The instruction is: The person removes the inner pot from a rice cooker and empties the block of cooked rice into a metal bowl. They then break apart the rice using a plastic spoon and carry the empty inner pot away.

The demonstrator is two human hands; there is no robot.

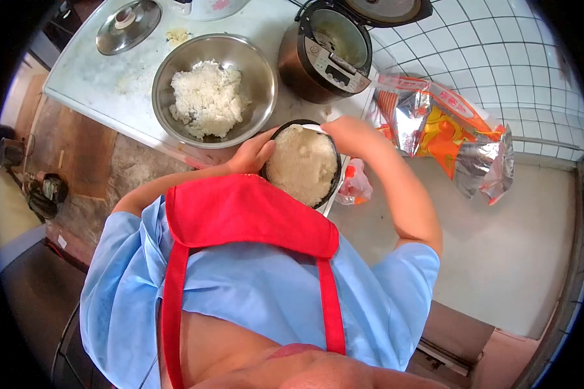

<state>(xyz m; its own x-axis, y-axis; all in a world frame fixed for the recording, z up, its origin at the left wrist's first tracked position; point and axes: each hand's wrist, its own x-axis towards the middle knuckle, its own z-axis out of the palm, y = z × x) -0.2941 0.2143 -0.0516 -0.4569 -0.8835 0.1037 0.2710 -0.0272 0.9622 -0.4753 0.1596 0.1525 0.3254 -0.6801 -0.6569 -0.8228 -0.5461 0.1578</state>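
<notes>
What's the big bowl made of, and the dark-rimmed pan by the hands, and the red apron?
Big bowl: probably stainless steel, since it's silvery and shiny with soft reflections.
Dark-rimmed pan: maybe coated metal; its thin rim looks black, but the food hides the inside.
Red apron: seems to be matte cloth, because it folds over softly.

Two hands (250,155), one pan (339,170), one bowl (265,81), one cooker (304,70), two lids (140,30) (counting the cooker's own), one apron (240,211).

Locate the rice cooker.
In the head view, the rice cooker stands at the top, just right of centre, on the white table, with the steel bowl close to its left.
</notes>
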